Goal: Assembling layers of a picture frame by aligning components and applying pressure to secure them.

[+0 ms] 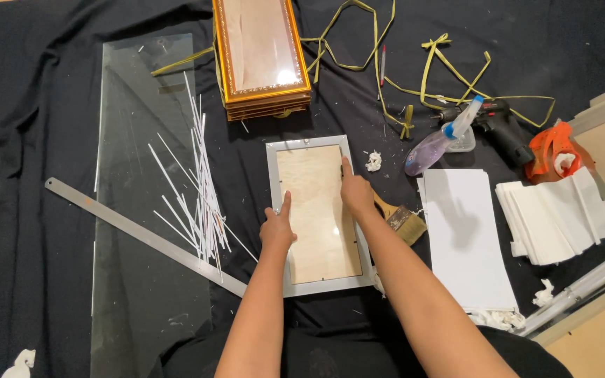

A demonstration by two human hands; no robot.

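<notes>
I see frame [320, 217] face-down at centre on black cloth. Left hand [276, 227], right hand [356, 198]: forefingers pressing backing edges, pinching nothing. Risk as I judge: hard push cracks pane; glass sheet [141, 210] at 9 o'clock could cut forearm.

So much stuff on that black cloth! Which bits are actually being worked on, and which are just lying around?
In use:
silver frame
left hand
right hand

Lying about:
gold frames
glass sheet
ruler
white strips
brush
spray bottle
drill
yellow straps
white sheets

Bright overhead light, sharp focus, glare on gold frame [261, 49]
</notes>
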